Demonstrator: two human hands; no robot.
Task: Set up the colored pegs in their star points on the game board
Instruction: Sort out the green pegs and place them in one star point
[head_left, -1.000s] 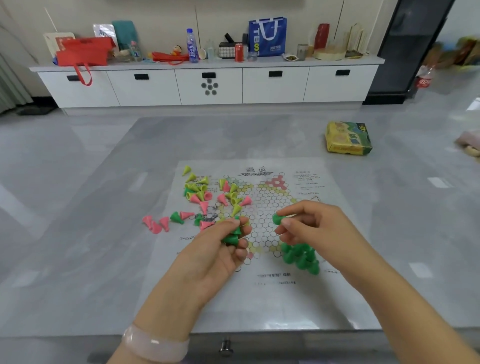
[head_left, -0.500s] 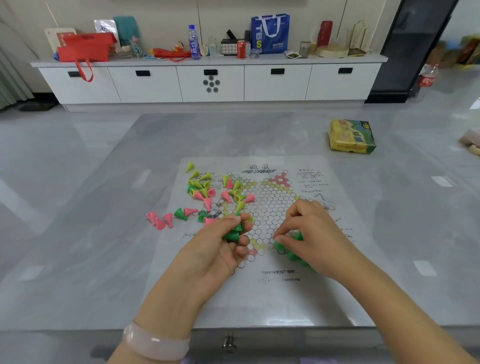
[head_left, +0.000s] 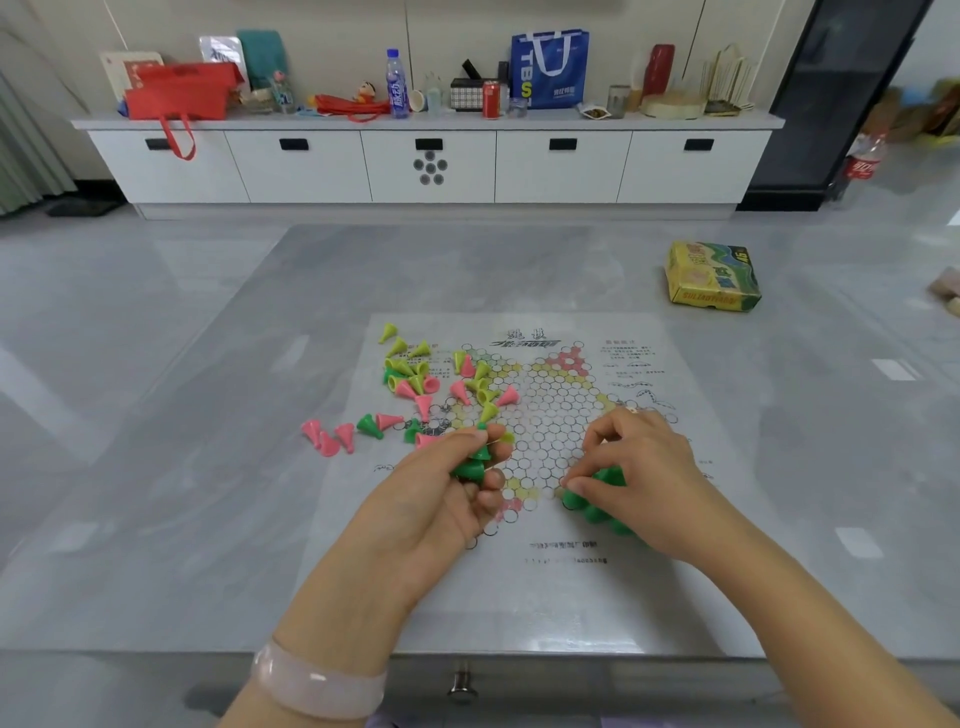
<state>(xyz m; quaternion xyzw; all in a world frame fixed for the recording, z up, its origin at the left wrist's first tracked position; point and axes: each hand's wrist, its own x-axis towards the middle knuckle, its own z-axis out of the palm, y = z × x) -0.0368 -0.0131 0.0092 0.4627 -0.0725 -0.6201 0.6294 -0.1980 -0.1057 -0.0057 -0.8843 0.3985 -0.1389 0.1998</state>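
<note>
Head view: looking down at a grey table (head_left: 208, 519) w/ a paper game board (head_left: 545, 597) flat on it.
Left hand (head_left: 441, 499): palm up over the board's near-left part, fingers curled round a small bunch of green pegs (head_left: 474, 462); thumb pressed on top of them.
Right hand (head_left: 639, 478): knuckles up, low over the near-right star point; thumb & forefinger pinch one green peg (head_left: 571, 499) at the board surface. Can't tell if it's seated yet.
Placed pegs (head_left: 605, 512): more green ones standing in that same point, partly hidden under the right hand.
Loose pile (head_left: 441, 384): yellow, pink & a few green pegs lying tipped over on the far-left part of the board.
Strays (head_left: 330, 439): few pink pegs on the table just left of the board.
Box (head_left: 711, 278): yellow-green carton, far right on the table, well apart from the board.
Wrist: pale pink bangle (head_left: 317, 686) on the left arm.
Background: white cabinet (head_left: 426, 166) w/ bags, bottles on top.
</note>
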